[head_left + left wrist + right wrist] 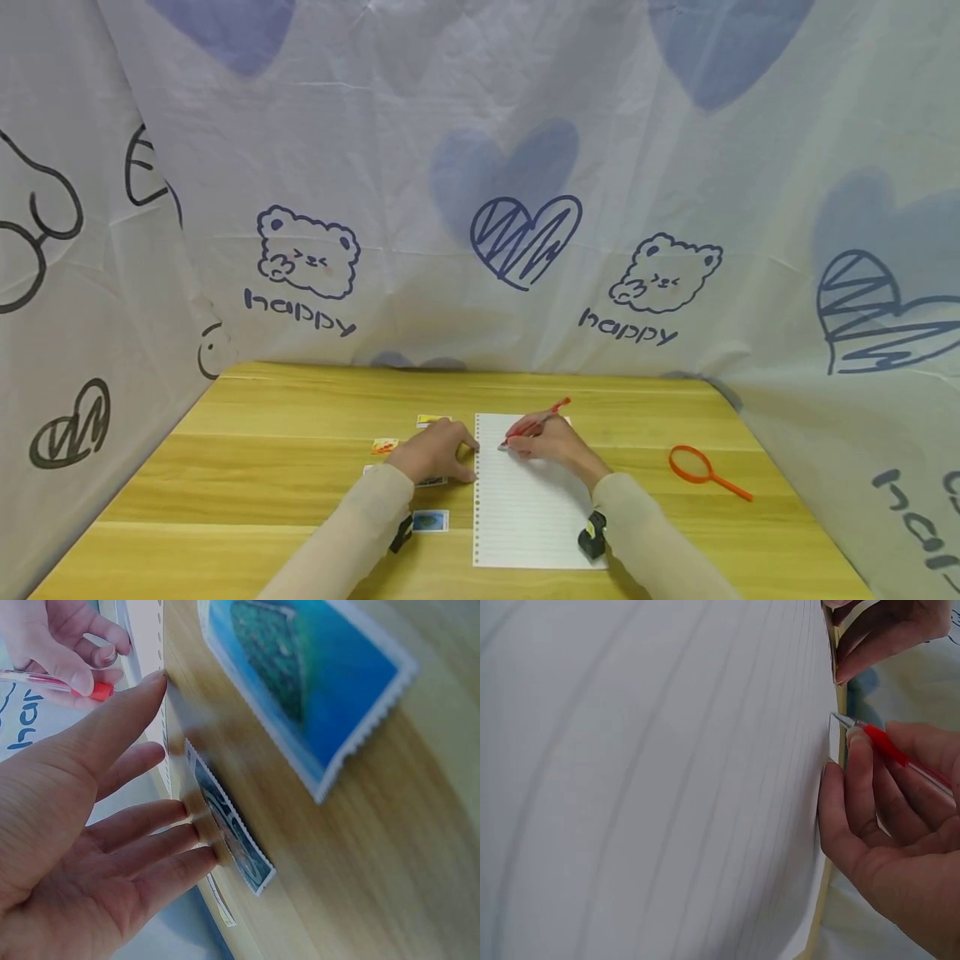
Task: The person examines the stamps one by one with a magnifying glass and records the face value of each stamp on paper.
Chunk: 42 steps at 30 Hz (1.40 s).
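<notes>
- Clearly, "happy" reads on the cloth (405, 167) behind the bench (300, 467), twice in full, beneath bear drawings.
- The right hand (546, 439) pinches a red pen (887, 744), its tip at the upper part of the ruled sheet (525, 521).
- The left hand (433, 454) is loose, fingers extended, fingertips by the sheet's punched left edge.
- The left wrist view shows a dark stamp (229, 825) under that hand, largely covered in the head view, and a green shape on the blue stamp (307, 682).
- A yellow stamp (432, 420) lies beyond the left hand; an orange magnifying glass (710, 478) rests well right of the sheet.
</notes>
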Tool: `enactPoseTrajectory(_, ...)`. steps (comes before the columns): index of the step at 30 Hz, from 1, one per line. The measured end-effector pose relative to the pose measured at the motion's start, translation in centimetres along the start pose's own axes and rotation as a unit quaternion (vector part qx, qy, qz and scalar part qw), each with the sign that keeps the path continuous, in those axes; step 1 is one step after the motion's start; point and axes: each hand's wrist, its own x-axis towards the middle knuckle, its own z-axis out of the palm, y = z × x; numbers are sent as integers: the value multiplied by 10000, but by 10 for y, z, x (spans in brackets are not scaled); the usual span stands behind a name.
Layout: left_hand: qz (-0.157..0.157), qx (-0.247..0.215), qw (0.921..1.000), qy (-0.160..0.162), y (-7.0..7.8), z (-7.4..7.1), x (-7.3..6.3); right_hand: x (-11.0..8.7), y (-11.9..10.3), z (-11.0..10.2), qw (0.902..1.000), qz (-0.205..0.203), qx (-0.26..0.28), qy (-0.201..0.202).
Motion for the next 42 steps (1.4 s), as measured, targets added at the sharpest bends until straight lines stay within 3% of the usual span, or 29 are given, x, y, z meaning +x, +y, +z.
enactPoseTrajectory(5, 13, 36, 10000, 8, -1, 0, 0, -3, 0, -3, 9998, -85, -125, -145)
enactPoseTrajectory(13, 10, 50, 10000, 24, 0, 0, 0, -5, 2, -4, 9968, -686, -206, -359)
enactPoseTrajectory(21, 62, -11, 10000, 61, -1, 1, 0, -6, 4, -2, 9992, -366, -160, 85)
enactPoseTrajectory(33, 27, 2, 10000, 56, 1, 0, 0, -6, 4, -2, 9994, -225, -209, 135)
enactPoseTrajectory(42, 46, 31, 10000, 75, 0, 1, 1, -10, 1, -7, 9990, -294, -330, -75)
